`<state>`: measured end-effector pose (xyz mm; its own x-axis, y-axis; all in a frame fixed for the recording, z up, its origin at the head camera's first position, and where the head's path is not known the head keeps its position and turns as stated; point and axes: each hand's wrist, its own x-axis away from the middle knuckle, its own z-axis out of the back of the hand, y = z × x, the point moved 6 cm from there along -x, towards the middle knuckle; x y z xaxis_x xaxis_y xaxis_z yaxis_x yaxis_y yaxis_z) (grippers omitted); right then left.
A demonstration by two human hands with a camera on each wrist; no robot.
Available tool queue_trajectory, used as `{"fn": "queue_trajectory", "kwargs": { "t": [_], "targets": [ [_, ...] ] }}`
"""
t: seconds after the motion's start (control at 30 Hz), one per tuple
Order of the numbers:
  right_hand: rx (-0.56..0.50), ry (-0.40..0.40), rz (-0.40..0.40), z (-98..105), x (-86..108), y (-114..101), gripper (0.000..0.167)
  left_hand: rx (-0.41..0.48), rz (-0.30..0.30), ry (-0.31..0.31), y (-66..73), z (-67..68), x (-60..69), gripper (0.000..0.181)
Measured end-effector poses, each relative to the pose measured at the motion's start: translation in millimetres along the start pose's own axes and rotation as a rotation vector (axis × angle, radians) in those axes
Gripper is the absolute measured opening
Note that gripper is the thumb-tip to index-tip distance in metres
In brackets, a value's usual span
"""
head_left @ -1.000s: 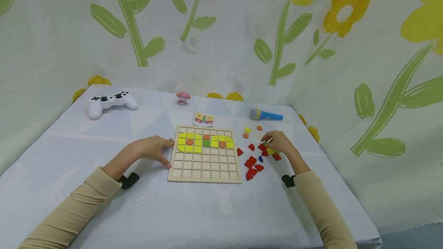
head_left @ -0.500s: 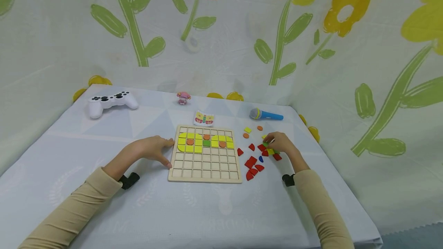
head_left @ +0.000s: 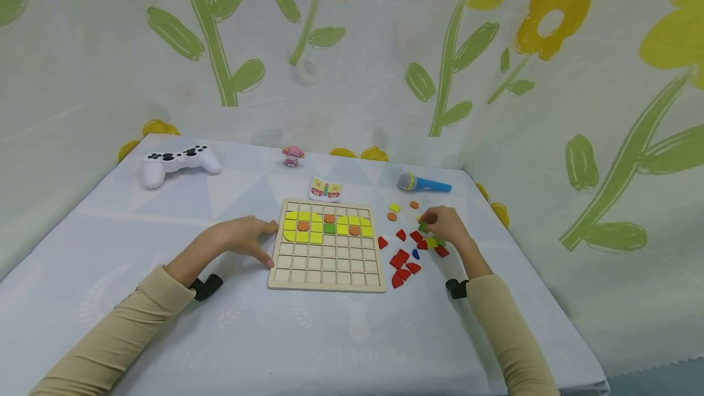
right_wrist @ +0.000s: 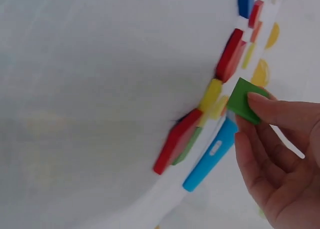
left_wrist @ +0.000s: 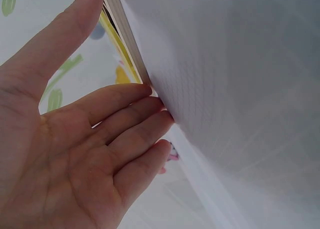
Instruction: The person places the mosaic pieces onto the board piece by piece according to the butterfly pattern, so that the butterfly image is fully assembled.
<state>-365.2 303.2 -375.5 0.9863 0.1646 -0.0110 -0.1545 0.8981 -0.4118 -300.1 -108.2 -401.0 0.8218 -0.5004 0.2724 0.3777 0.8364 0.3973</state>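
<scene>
A wooden grid board (head_left: 324, 283) lies on the table, its upper rows partly filled with yellow, orange and green tiles. My left hand (head_left: 242, 238) rests at the board's left edge, fingertips and thumb touching it, fingers nearly straight. In the left wrist view, that hand's fingers (left_wrist: 135, 111) meet the board's side. Over the loose pieces on the right, my right hand (head_left: 447, 225) pinches a green square tile (right_wrist: 245, 101) between thumb and fingers. Below it lie red pieces (head_left: 399, 258), a yellow tile (head_left: 431, 242) and a small blue piece (head_left: 415, 254).
Behind the board lies a small pattern card (head_left: 325, 189). A pink figurine (head_left: 293, 156) and a white game controller (head_left: 181, 164) sit at the back left. A blue toy microphone (head_left: 425, 183) lies at the back right, near loose orange discs (head_left: 392, 216).
My right hand has picked the green square tile out of the pile and raised it slightly. The left hand has stayed at the board's edge.
</scene>
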Motion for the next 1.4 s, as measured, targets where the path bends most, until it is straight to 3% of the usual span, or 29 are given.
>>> {"fn": "queue_trajectory", "kwargs": {
  "t": [0.23,0.6,0.87,1.07,1.4],
  "targets": [
    [-0.031,0.024,0.091,-1.9,8.2,-33.4,0.016,-0.003,-0.002,-0.001,-0.8,-0.3,-0.1,0.095],
    [-0.122,0.013,0.276,-23.3,21.9,-99.0,0.017,-0.012,-0.007,0.003,-0.6,-0.7,-1.2,0.095],
    [-0.164,-0.03,0.317,-41.7,18.9,-135.4,0.013,-0.011,-0.005,0.001,0.1,-0.5,-0.8,0.095],
    [-0.157,-0.11,0.368,-58.7,16.5,-161.0,0.015,0.0,0.0,-0.001,0.6,-1.2,0.0,0.095],
    [-0.091,-0.181,0.421,-75.8,7.4,-185.0,0.011,-0.005,0.013,-0.001,0.9,-0.1,0.0,0.096]
  ]
}}
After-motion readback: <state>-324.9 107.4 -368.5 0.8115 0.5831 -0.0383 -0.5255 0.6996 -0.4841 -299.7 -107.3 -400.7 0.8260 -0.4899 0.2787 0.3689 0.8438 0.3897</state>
